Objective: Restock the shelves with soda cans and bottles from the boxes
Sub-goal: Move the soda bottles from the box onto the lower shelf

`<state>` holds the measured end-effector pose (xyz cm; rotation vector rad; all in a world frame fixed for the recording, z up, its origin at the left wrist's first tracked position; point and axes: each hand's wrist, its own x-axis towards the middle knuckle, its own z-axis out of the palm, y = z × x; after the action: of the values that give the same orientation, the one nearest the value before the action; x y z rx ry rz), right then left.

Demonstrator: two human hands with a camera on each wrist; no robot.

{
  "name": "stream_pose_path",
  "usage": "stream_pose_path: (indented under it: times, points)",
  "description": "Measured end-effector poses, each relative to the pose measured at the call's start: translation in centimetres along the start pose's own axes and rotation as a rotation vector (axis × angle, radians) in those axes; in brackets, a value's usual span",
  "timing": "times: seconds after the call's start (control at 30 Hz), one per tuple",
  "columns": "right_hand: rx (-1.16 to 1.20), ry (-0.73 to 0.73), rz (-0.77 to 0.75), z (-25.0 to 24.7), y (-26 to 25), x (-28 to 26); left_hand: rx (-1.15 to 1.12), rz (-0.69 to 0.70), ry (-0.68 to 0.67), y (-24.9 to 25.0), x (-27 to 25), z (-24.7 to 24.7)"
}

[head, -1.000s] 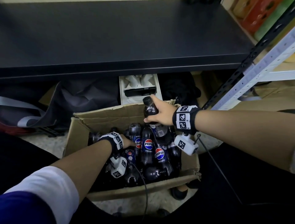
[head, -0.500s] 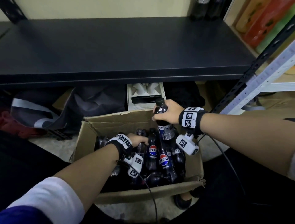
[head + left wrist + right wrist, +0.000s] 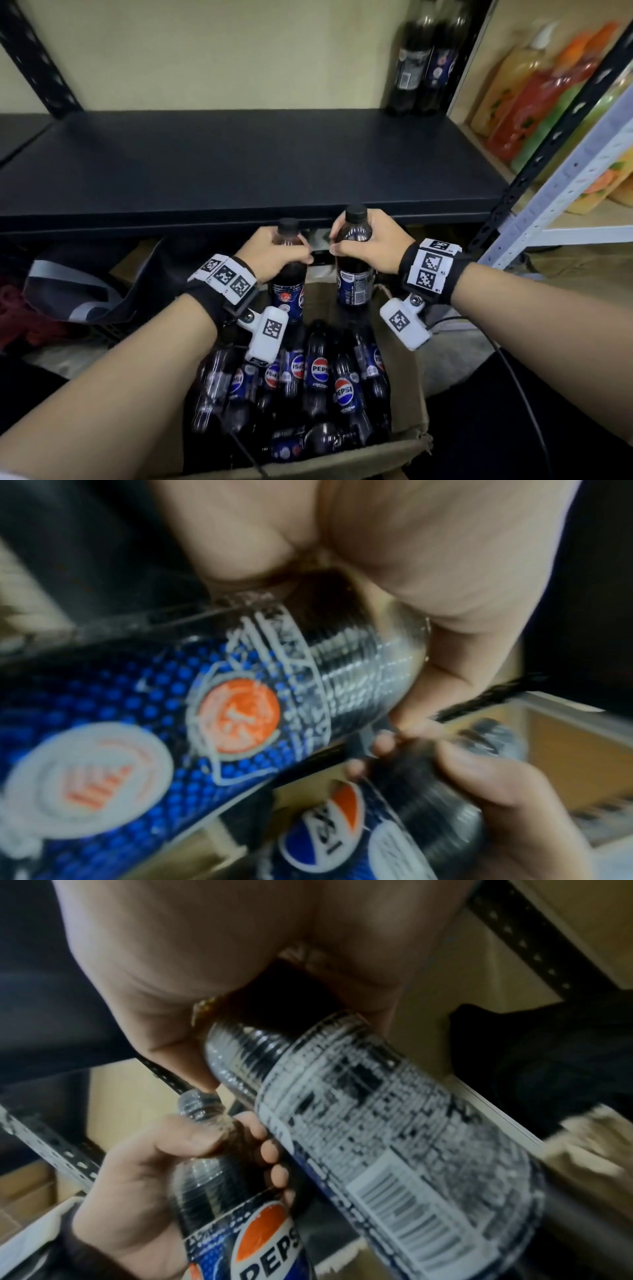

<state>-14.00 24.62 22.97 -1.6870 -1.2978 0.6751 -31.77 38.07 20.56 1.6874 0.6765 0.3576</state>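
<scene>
Two Pepsi bottles, left hand (image 3: 274, 251) gripping one (image 3: 287, 274), right hand (image 3: 368, 245) gripping the other (image 3: 354, 270): stand both upright, well back on the black shelf (image 3: 239, 164)

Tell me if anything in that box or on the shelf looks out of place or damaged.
One oddity: the bottles in the cardboard box are jumbled, and one bottle lies on its side at the near end. No spill or damage shows. The dark shelf holds only two large bottles, upright at the back right.
</scene>
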Motion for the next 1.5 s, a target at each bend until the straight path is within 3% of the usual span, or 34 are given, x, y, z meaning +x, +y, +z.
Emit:
stream_pose_path:
  times: [0.07, 0.27, 0.47, 0.77, 0.97, 1.17, 1.33, 1.5]
  points:
    - [0.023, 0.051, -0.053, -1.2, -1.7, 0.6, 0.021, 0.098, -0.034, 3.2, 0.1, -0.4]
    - [0.121, 0.233, -0.178, -4.9, -6.5, 2.3, -0.040, 0.334, 0.038, 12.4, 0.4, -2.7]
    - [0.272, 0.397, -0.312, -8.2, -10.3, 4.8, -0.085, 0.513, 0.085, 18.5, 2.6, -5.5]
    - [0.208, 0.556, -0.350, -10.1, -10.2, 9.7, -0.104, 0.540, 0.274, 17.8, 7.8, -6.7]
    - [0.149, 0.674, -0.313, -10.1, -9.0, 12.1, -0.099, 0.518, 0.289, 17.5, 9.9, -6.1]
    - [-0.013, 0.543, -0.248, -9.4, -9.6, 12.7, -0.108, 0.525, 0.253, 17.3, 11.3, -5.8]
    - [-0.181, 0.537, -0.291, -9.6, -9.9, 11.9, 0.144, 0.527, 0.194, 17.3, 11.1, -5.9]
    - [-0.272, 0.463, -0.222, -10.3, -9.9, 10.9, 0.244, 0.512, 0.202, 17.5, 9.6, -6.2]
